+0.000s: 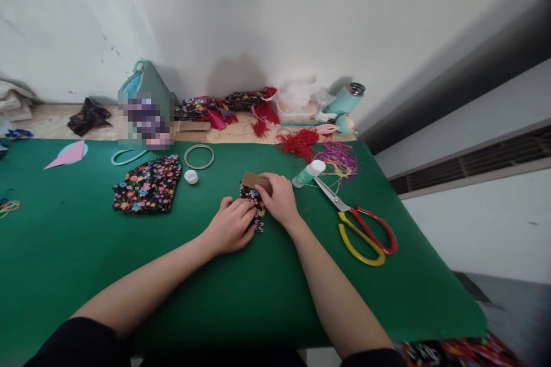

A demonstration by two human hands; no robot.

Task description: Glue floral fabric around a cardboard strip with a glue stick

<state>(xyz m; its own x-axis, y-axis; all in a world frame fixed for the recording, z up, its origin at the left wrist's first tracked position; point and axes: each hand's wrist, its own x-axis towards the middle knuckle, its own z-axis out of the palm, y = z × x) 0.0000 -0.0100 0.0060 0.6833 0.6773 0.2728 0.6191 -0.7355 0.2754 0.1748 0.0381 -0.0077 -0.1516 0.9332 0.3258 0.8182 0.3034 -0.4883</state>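
My left hand (pixel 231 223) has its fingers curled onto a small piece of dark floral fabric (pixel 259 221), which lies on the green table. My right hand (pixel 279 199) grips a small brown cardboard piece (pixel 252 180) at the fabric's far end, thumb on top. How far the card overlaps the cloth is partly hidden by my fingers. Just right of that hand lies a glue stick (pixel 305 175) with a white end. Large scissors (pixel 344 206) with one red and one yellow handle rest further right, blades slightly apart. A white cap (pixel 191 176) sits to the left.
A stack of floral fabric (pixel 148 186) and a ring (pixel 198 156) lie left on the green tabletop (pixel 181 298). Red threads (pixel 299 144) and purple threads (pixel 338 157) lie at the back right. A pouch (pixel 157 89), floral bundles (pixel 245 100) and a bottle (pixel 346 98) line the wall.
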